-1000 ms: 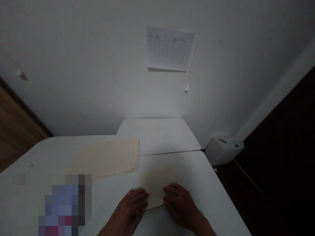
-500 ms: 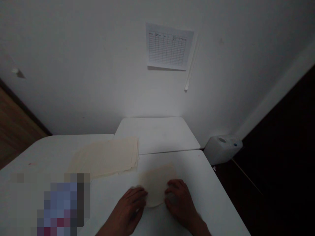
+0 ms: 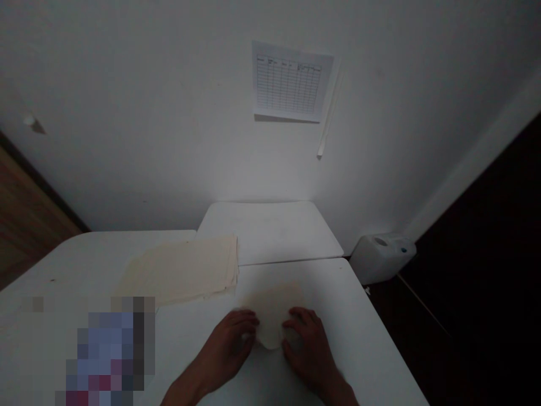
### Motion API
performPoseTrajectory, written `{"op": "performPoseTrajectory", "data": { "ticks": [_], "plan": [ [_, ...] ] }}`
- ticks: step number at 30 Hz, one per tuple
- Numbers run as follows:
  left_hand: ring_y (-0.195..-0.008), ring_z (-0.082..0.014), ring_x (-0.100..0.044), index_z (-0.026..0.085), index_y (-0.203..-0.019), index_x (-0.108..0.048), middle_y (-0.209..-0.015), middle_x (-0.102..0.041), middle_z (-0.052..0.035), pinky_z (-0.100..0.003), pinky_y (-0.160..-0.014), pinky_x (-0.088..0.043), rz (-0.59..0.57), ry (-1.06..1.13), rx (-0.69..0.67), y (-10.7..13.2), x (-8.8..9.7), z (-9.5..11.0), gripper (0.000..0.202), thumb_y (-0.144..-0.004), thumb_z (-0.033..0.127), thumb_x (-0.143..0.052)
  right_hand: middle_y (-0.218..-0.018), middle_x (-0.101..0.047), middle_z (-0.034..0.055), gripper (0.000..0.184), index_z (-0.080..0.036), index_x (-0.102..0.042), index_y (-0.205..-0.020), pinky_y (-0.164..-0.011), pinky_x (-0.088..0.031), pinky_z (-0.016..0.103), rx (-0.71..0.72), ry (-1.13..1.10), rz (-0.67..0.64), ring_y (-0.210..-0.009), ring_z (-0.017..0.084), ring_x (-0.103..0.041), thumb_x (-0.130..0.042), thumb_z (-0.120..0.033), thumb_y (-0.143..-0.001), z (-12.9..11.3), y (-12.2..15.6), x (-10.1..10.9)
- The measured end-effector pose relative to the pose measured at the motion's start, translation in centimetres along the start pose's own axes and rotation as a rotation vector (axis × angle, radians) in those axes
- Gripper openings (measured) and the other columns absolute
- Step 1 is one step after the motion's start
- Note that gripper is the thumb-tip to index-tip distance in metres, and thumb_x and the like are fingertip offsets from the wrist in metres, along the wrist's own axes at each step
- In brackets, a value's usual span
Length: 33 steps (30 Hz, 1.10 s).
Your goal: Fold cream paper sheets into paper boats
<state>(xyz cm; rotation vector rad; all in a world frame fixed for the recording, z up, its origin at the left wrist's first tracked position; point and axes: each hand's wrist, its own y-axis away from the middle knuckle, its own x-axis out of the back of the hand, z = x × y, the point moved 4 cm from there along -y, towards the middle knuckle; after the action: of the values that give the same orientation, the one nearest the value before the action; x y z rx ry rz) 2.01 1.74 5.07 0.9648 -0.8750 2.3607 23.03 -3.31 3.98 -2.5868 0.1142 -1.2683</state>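
A small, thin cream-coloured sheet (image 3: 273, 307) lies on the white table in front of me; whether it is cloth or paper I cannot tell. At its left edge my left hand (image 3: 234, 341) has its fingers curled and closed on the sheet. Opposite, my right hand (image 3: 306, 344) grips the right edge between bent fingers and thumb. The near edge of the sheet sags in a curve between the two hands. To the left lies a stack of larger cream sheets (image 3: 186, 270), with slightly uneven edges.
White tables (image 3: 270, 225) stand pushed together against the wall. A printed chart (image 3: 289, 84) hangs on that wall. On the floor to the right is a whitish plastic jerrycan (image 3: 378, 259). A pixelated patch (image 3: 105, 349) hides something at the lower left.
My left hand has moved slightly right and away from me, closer to my right hand. The sheet's near edge has drawn in and curved. My right hand has barely moved.
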Motion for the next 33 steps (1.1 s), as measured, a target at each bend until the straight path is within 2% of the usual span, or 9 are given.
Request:
{"op": "performPoseTrajectory", "data": {
  "ticks": [5,8,12,16,26,30,33],
  "plan": [
    [-0.101,-0.0192,-0.062,0.025,-0.102,-0.063,-0.107,-0.067,-0.0047,-0.037,-0.092,-0.050,-0.065,0.063,0.122,-2.5,-1.1,-1.0,0.017,-0.090,0.023,-0.051,-0.127,-0.055,0.0060,0.036,-0.028,-0.064,-0.109,-0.097,-0.038,0.043,-0.034,0.108,-0.034,-0.116,0.028,-0.048,-0.063,-0.025,-0.073,-0.1,0.1,-0.2],
    [-0.095,-0.0182,-0.062,0.023,-0.101,-0.062,-0.100,-0.066,-0.0045,-0.033,-0.087,-0.050,-0.108,0.056,0.099,-4.2,-1.5,-0.8,0.017,-0.092,0.022,-0.048,-0.134,-0.051,0.0054,0.045,-0.030,-0.060,-0.118,-0.099,-0.036,0.045,-0.033,0.162,-0.053,-0.120,0.030,-0.045,-0.063,-0.030,-0.073,0.1,0.2,-0.4],
    [-0.089,-0.0190,-0.059,0.021,-0.092,-0.061,-0.092,-0.064,-0.0043,-0.033,-0.083,-0.048,-0.101,-0.093,0.023,-5.6,-2.2,-0.4,0.016,-0.092,0.019,-0.045,-0.144,-0.042,0.0053,0.055,-0.030,-0.054,-0.129,-0.108,-0.028,0.049,0.015,0.217,-0.063,-0.129,0.032,-0.038,-0.063,-0.036,-0.075,0.8,0.2,-0.6],
    [-0.087,-0.0208,-0.055,0.021,-0.083,-0.059,-0.090,-0.062,-0.0047,-0.035,-0.080,-0.045,-0.074,-0.166,0.024,-5.8,-3.3,-0.4,0.014,-0.090,0.017,-0.048,-0.146,-0.040,0.0053,0.057,-0.029,-0.052,-0.133,-0.111,-0.024,0.048,0.043,0.237,-0.061,-0.133,0.031,-0.034,-0.061,-0.039,-0.078,1.3,0.3,-0.9],
    [-0.084,-0.0221,-0.052,0.020,-0.079,-0.059,-0.090,-0.059,-0.0061,-0.038,-0.078,-0.042,0.024,-0.262,0.093,-5.8,-4.6,-0.7,0.015,-0.090,0.017,-0.048,-0.146,-0.040,0.0047,0.055,-0.030,-0.051,-0.133,-0.110,-0.026,0.049,0.034,0.244,-0.054,-0.132,0.031,-0.035,-0.059,-0.041,-0.080,0.9,0.4,-0.7],
    [-0.088,-0.0234,-0.052,0.021,-0.090,-0.060,-0.093,-0.059,-0.0064,-0.040,-0.081,-0.043,0.049,-0.270,0.104,-5.6,-4.8,-0.8,0.010,-0.087,0.016,-0.052,-0.146,-0.040,0.0056,0.054,-0.029,-0.051,-0.133,-0.111,-0.024,0.049,0.029,0.229,-0.063,-0.133,0.031,-0.035,-0.059,-0.040,-0.080,0.7,0.4,-0.4],
    [-0.091,-0.0239,-0.052,0.021,-0.096,-0.060,-0.097,-0.060,-0.0065,-0.041,-0.083,-0.043,0.057,-0.274,0.099,-5.5,-4.7,-0.6,0.015,-0.086,0.015,-0.053,-0.147,-0.039,0.0066,0.056,-0.028,-0.050,-0.134,-0.111,-0.023,0.050,0.026,0.225,-0.072,-0.134,0.032,-0.034,-0.060,-0.040,-0.080,0.7,0.4,-0.4]
  ]
}}
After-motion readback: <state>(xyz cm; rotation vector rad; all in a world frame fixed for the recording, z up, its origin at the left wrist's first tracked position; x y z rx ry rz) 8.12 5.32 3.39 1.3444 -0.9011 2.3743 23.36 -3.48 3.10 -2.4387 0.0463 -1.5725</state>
